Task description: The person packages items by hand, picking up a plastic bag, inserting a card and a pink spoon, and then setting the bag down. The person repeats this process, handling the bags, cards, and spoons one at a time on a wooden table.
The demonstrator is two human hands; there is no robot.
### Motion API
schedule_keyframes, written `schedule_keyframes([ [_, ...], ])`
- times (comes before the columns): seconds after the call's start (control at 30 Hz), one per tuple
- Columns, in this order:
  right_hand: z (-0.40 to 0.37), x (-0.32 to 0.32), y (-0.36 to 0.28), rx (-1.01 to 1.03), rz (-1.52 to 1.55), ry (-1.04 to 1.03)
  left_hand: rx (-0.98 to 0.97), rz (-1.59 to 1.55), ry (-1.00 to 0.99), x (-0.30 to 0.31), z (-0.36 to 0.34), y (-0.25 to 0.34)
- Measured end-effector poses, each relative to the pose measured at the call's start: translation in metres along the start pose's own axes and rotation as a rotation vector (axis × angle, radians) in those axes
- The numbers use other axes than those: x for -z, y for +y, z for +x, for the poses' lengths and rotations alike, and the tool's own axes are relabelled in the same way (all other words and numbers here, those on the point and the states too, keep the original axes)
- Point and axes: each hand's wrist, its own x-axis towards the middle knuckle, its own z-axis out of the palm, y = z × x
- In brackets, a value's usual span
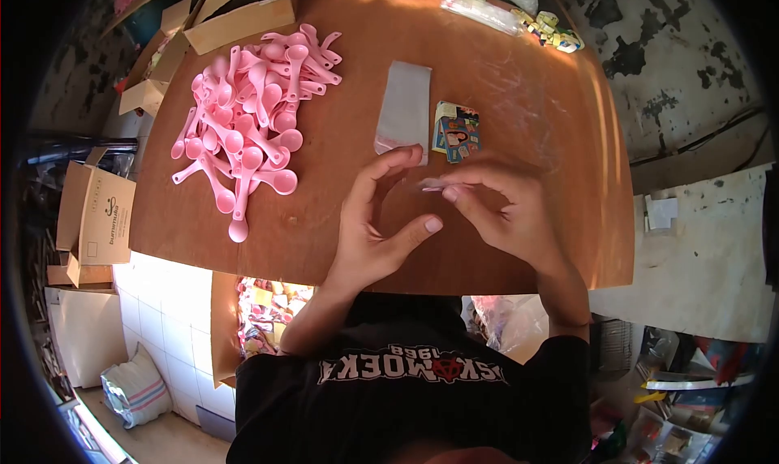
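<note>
My left hand [377, 220] is held above the brown table with thumb and fingers apart and nothing visible between them. Close by on the right, my right hand [503, 208] pinches a small piece of clear plastic [434, 185] between thumb and fingertips. Just beyond my left fingertips lies a stack of clear plastic bags [406, 99]. Beside that stack rests a small pile of printed cards [457, 133]. A large heap of pink spoons [243, 123] covers the table's left part.
The wooden table [324, 253] has a rounded edge near my body. Open cardboard boxes [243, 13] stand at the back left. Plastic packs [483, 13] and small yellow packets [553, 32] lie at the far right. A box of colourful packets [268, 310] is below the front edge.
</note>
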Motion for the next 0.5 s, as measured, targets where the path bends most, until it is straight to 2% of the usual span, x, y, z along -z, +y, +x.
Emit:
schedule_keyframes([
  [0.07, 0.001, 0.0, 0.001, -0.039, 0.042, -0.12, 0.058, 0.29, -0.12, 0.004, 0.003, 0.002],
  [0.1, 0.001, -0.001, 0.004, -0.04, 0.046, -0.129, 0.043, 0.331, -0.101, 0.002, 0.002, 0.001],
  [0.13, 0.001, -0.002, 0.009, -0.013, 0.074, -0.109, 0.05, 0.334, -0.096, 0.005, -0.001, -0.001],
  [0.2, -0.004, -0.009, 0.013, 0.009, 0.108, -0.082, 0.204, 0.219, -0.202, 0.011, -0.007, -0.006],
  [0.27, -0.015, -0.018, 0.012, -0.353, 0.39, -0.022, 0.27, 0.189, -0.15, 0.011, -0.01, -0.004],
  [0.3, -0.02, -0.022, 0.014, -0.357, 0.391, -0.019, 0.328, 0.155, -0.094, 0.01, -0.011, -0.004],
  [0.37, -0.029, -0.03, 0.022, -0.483, 0.684, 0.032, 0.37, 0.129, -0.054, 0.012, -0.012, -0.006],
  [0.5, -0.045, -0.036, 0.042, -0.586, 0.654, -0.045, 0.488, 0.041, -0.031, 0.017, -0.019, -0.014],
])
